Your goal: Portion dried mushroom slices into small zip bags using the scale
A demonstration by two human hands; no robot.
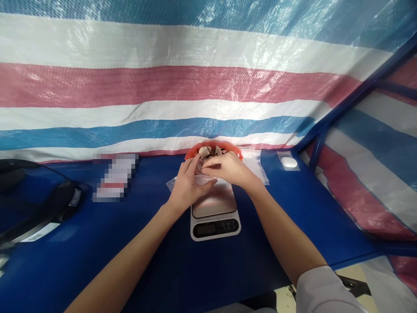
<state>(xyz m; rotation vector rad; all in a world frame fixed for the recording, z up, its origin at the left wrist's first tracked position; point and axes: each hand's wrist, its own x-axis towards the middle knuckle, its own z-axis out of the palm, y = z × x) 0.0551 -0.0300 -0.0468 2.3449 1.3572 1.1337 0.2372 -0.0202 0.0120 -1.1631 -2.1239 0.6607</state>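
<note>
A clear plastic bag (pixel 172 184) lies over the far part of a white digital kitchen scale (pixel 215 213). My left hand (pixel 187 184) is closed on the bag from the left, its thumb reaching across the near side. From the right, my right hand (pixel 228 167) pinches with thumb and fingertips at the bag's upper edge; whether anything else is between those fingertips is too small to tell. Just beyond both hands stands an orange-red plastic basket (pixel 192 151) with pale and dark pieces (pixel 206 151) in it. The scale's display looks dark.
More clear bags (pixel 259 165) lie flat right of the basket. Farther right is a small bag with a white round object (pixel 289 162). A blurred-out printed packet or sheet (pixel 116 178) and black curved gear (pixel 55 202) are on the left. Striped sheeting (pixel 163 84) hangs behind the blue table (pixel 156 261).
</note>
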